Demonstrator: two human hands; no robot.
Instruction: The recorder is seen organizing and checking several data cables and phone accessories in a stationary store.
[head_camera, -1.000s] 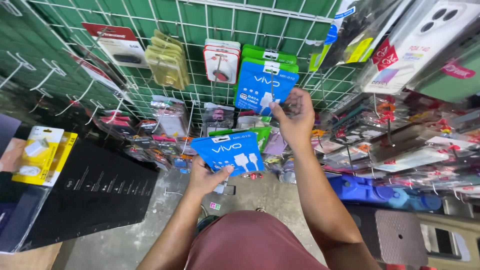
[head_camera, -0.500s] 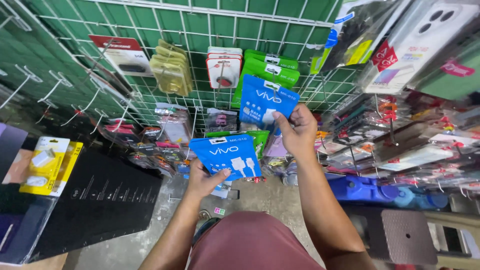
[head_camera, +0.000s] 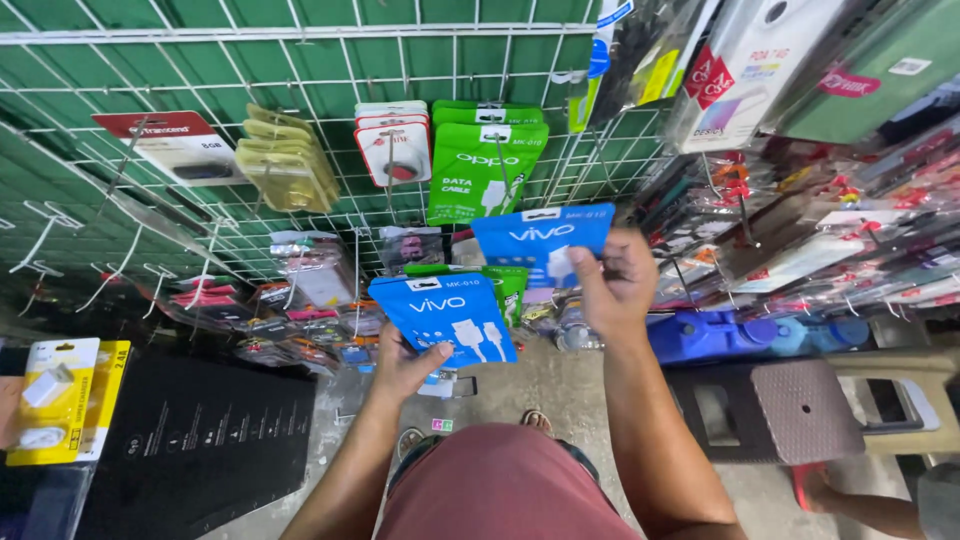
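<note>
Blue cable pack (head_camera: 545, 245) off far wire grid (head_camera: 300, 60), lowered since a second ago, pinched in right hand (head_camera: 615, 285); second blue pack (head_camera: 445, 320) gripped in left hand (head_camera: 405, 365), near green packs (head_camera: 487, 170).

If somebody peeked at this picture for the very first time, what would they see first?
Probably the two bright blue cable packets in the middle: the left hand holds one blue packet low down, and the right hand holds the other blue packet a bit higher. Right behind them, green packets hang on a white wire grid against a green wall.
</note>
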